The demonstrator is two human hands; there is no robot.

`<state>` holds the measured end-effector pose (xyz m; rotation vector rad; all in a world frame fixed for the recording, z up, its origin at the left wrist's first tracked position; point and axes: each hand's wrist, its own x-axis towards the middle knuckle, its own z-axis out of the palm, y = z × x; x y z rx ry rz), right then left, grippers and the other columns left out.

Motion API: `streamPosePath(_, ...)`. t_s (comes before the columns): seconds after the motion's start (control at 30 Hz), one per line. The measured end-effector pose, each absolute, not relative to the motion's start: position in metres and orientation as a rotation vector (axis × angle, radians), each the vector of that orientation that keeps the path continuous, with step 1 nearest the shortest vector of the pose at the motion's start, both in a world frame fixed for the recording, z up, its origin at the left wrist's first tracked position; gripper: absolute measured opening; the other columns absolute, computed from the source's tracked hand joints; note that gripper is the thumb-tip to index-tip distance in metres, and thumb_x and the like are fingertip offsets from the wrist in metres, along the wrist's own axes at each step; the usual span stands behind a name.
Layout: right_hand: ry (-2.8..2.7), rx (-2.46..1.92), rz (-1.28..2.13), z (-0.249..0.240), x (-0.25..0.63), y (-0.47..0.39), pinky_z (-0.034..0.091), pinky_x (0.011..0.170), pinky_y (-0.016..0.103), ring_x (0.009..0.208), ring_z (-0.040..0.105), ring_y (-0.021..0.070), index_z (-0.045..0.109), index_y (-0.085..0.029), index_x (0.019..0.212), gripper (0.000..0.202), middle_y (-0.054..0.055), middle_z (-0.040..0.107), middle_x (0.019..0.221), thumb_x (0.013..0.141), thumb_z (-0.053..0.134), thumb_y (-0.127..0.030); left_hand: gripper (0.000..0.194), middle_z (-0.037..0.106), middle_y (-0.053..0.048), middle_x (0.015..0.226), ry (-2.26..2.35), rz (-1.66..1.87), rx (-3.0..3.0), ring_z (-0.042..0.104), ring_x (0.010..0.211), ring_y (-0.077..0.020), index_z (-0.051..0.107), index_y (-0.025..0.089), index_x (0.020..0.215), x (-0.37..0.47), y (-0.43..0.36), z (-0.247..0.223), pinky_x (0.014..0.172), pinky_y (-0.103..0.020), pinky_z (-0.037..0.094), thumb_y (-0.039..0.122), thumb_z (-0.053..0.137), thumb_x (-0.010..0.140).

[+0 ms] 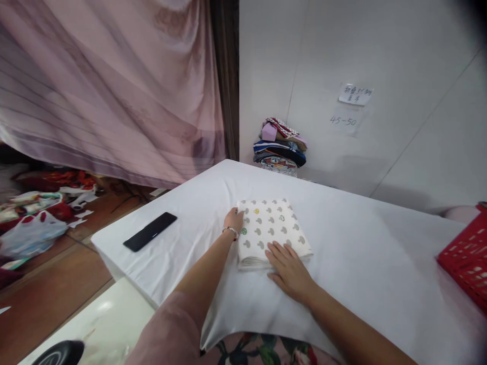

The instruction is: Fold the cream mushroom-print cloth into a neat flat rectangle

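Observation:
A folded white cloth (pixel 271 230) printed with grey mushroom shapes and a few coloured ones lies on the white-covered table (pixel 350 263). At its left edge is my left hand (pixel 233 219), a bracelet at the wrist; the fingers curl at the cloth's side and the tips are partly hidden, so I cannot tell how firmly they hold it. My right hand (pixel 289 268) rests palm down on the near edge of the cloth, fingers stretched out over its top layer. Several folded layers show along the near side.
A black phone-like slab (pixel 150 231) lies on the table's left part. To the right stands a red plastic basket (pixel 467 253). Folded clothes (pixel 280 144) are stacked beyond the far edge by the wall. A pink curtain (pixel 114 86) hangs at the left, above plastic bags (pixel 34 233).

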<state>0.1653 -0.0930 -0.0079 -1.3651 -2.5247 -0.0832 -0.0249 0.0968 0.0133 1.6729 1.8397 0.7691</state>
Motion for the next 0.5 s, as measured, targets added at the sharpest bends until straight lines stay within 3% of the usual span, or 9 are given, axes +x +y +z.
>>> streamPosePath(0.13, -2.504, -1.361, -0.068, -0.006, 0.165, -0.094, 0.024, 0.110, 0.049, 0.137, 0.023, 0.0243, 0.033, -0.018, 0.140, 0.054, 0.008, 0.032, 0.147, 0.088, 0.046, -0.027, 0.029, 0.066, -0.010, 0.103, 1.855, 0.730, 1.698, 0.060, 0.096, -0.0232, 0.059, 0.017, 0.106, -0.031, 0.096, 0.011, 0.083, -0.034, 0.045, 0.033, 0.048, 0.085)
streamPosePath(0.33, -2.485, -1.361, -0.016, -0.006, 0.164, -0.094, 0.023, 0.111, 0.049, 0.138, 0.021, 0.0235, 0.030, -0.020, 0.142, 0.057, 0.008, 0.030, 0.148, 0.088, 0.048, -0.027, 0.047, 0.049, -0.014, 0.132, 1.607, 0.989, 2.324, 0.043, 0.124, -0.0245, 0.046, 0.014, 0.127, -0.023, 0.054, 0.020, 0.102, -0.039, 0.036, 0.034, 0.049, 0.085)
streamPosePath(0.5, -2.491, -1.377, 0.156, -0.001, 0.166, -0.095, 0.017, 0.113, 0.049, 0.139, 0.019, 0.0238, 0.027, -0.019, 0.143, 0.058, 0.008, 0.028, 0.149, 0.089, 0.046, -0.030, 0.043, 0.043, -0.009, 0.140, 1.271, 0.674, 2.802, 0.035, 0.132, -0.0268, 0.050, 0.020, 0.126, -0.014, -0.001, 0.006, 0.107, -0.049, 0.029, 0.041, 0.043, 0.089)
